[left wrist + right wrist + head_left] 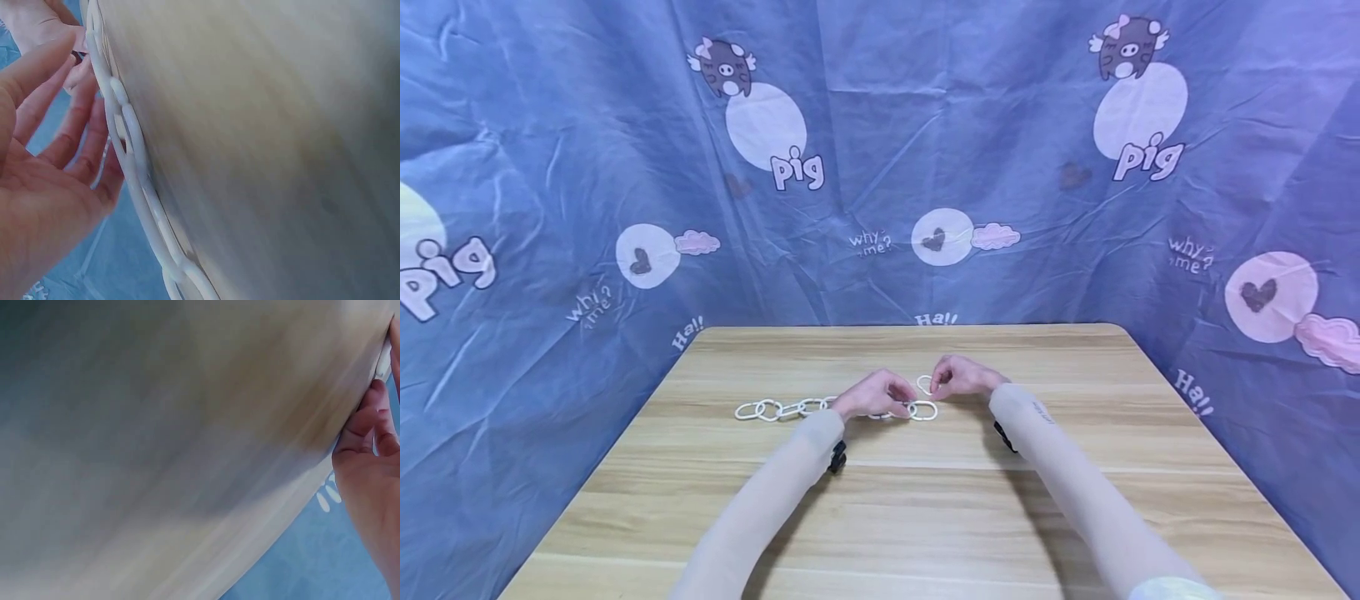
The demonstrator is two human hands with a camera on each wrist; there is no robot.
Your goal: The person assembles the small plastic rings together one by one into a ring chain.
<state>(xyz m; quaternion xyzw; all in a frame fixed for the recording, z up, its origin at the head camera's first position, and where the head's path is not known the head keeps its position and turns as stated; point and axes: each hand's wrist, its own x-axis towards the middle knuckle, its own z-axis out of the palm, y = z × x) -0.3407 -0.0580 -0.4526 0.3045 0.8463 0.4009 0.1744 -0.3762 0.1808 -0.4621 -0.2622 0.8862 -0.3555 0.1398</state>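
A chain of white oval links [769,409] lies across the table, partly hidden under my left hand [874,394]. My left thumb and fingertips are right at the chain's right end, beside the last link [923,411], and the fingers look loose and spread in the left wrist view. Several links [134,150] run close past that hand's fingers. Slightly behind the end of the chain, my right hand [958,377] pinches a separate white link [924,382] between thumb and fingers. In the right wrist view, the curled right fingers [365,425] sit low at the tabletop.
The light wooden table [880,517] extends on both sides and in front of the hands. A blue printed cloth [880,150] hangs behind it and along both sides. Black straps [838,457] show at the wrists, below light sleeves.
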